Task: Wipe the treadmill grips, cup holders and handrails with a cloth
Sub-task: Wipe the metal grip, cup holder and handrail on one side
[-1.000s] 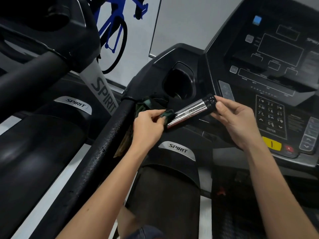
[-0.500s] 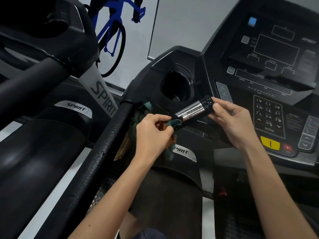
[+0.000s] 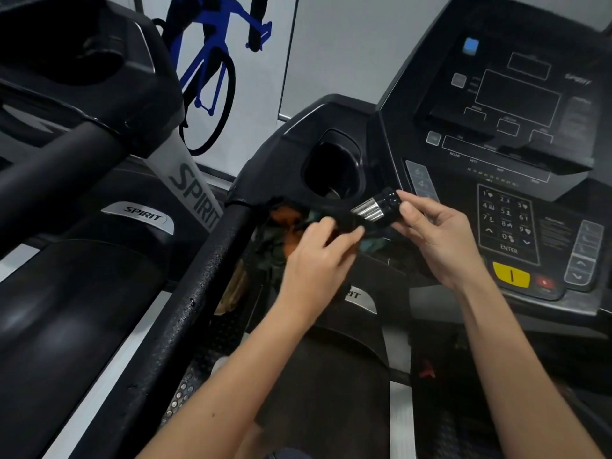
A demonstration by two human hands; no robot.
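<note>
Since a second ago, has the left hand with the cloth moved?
Yes. The left hand slid the cloth rightward along the chrome grip, now below the cup holder rather than left of it.

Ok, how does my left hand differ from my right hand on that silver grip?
The left hand pinches the cloth against the grip; the right hand is bare, with no cloth. The left hand sits low on the grip's covered part; the right hand pinches its black end cap. Both hold the same grip.
</note>
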